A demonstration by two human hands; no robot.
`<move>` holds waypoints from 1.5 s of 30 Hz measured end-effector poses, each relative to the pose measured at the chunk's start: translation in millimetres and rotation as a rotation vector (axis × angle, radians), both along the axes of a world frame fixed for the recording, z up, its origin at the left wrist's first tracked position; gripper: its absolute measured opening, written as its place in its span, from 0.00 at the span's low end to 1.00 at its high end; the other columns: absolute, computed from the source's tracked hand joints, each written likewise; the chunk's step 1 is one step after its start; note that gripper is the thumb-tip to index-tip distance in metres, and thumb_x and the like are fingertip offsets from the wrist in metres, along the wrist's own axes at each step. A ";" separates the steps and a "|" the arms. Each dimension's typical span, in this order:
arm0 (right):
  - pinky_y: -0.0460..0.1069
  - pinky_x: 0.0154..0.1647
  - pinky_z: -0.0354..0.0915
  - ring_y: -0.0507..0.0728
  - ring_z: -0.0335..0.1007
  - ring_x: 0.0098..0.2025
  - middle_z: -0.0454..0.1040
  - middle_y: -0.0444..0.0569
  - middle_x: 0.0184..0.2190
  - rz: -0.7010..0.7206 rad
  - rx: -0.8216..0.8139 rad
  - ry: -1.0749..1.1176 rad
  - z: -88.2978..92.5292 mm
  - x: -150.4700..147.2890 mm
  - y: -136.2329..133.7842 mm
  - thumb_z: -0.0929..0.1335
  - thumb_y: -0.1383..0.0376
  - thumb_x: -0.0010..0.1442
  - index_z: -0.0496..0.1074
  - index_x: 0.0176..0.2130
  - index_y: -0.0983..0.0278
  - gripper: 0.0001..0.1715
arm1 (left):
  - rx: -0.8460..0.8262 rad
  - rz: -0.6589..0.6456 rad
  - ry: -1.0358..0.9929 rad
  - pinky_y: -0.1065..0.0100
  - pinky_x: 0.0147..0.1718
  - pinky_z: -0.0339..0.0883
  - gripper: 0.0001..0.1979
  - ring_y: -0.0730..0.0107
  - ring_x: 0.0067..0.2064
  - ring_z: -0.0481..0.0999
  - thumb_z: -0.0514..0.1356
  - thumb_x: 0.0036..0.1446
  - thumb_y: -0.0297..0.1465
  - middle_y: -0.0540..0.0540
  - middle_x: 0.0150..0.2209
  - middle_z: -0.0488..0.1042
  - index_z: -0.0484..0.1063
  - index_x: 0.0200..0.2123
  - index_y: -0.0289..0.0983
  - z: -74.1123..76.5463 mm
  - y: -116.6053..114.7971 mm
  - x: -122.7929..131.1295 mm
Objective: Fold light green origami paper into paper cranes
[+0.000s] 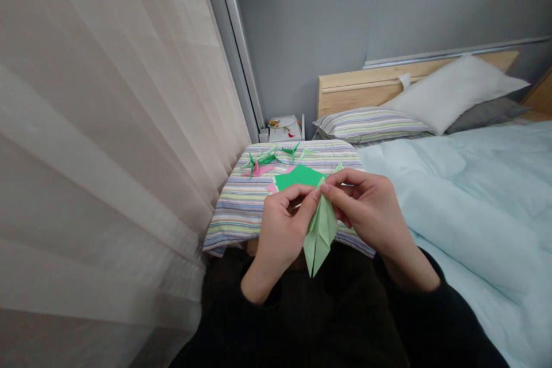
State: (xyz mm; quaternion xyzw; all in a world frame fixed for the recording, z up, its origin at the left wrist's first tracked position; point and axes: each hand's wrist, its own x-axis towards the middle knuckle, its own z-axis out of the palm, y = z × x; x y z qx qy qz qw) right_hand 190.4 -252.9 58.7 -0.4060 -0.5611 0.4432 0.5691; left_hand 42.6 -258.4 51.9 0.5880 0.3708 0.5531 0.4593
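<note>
A light green folded paper (319, 233) hangs point down between my hands, with a dark slit along its lower middle. My left hand (286, 222) pinches its upper left edge between thumb and fingers. My right hand (370, 207) pinches the top of the same paper from the right, its thumb close to the left thumb. Just behind the hands, a sheet of bright green paper (301, 176) lies on the striped cloth (241, 207), with pink paper showing at its edges.
Folded green paper figures (291, 152) and a pink one (260, 170) lie at the cloth's far side. Beyond stands a white box (284, 128). A curtain (129, 126) hangs at left; a bed with a pale blue quilt (474, 195) is at right.
</note>
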 end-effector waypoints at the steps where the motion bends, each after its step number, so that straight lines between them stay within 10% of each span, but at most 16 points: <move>1: 0.41 0.14 0.53 0.46 0.60 0.16 0.68 0.38 0.16 -0.009 0.011 -0.001 -0.5 0.2 0.3 0.76 0.65 0.53 0.75 0.29 0.65 0.07 | -0.009 0.002 0.001 0.73 0.28 0.67 0.13 0.73 0.28 0.72 0.70 0.56 0.39 0.48 0.26 0.77 0.81 0.31 0.34 -0.4 0.1 -0.1; 28: 0.47 0.23 0.54 0.49 0.56 0.21 0.62 0.40 0.17 -0.107 0.183 -0.254 -3.2 0.1 5.0 0.66 0.58 0.67 0.67 0.22 0.62 0.23 | 0.022 0.045 0.120 0.72 0.27 0.62 0.09 0.73 0.27 0.69 0.67 0.57 0.34 0.49 0.26 0.76 0.79 0.29 0.35 -4.4 1.8 -2.1; 34: 0.49 0.31 0.61 0.54 0.68 0.31 0.76 0.46 0.30 -0.316 0.287 -0.328 -10.3 0.8 3.0 0.70 0.61 0.65 0.74 0.36 0.62 0.07 | 0.011 0.101 0.047 0.71 0.29 0.64 0.10 0.72 0.29 0.71 0.68 0.57 0.37 0.49 0.28 0.75 0.77 0.31 0.35 -9.1 9.8 -5.0; 45: 0.48 0.33 0.65 0.53 0.70 0.32 0.76 0.45 0.30 -0.072 0.214 -0.342 -15.9 0.4 1.2 0.70 0.62 0.65 0.76 0.34 0.63 0.09 | 0.084 0.142 0.014 0.73 0.34 0.66 0.05 0.72 0.35 0.74 0.66 0.59 0.30 0.49 0.33 0.75 0.74 0.36 0.37 -9.0 9.3 -3.7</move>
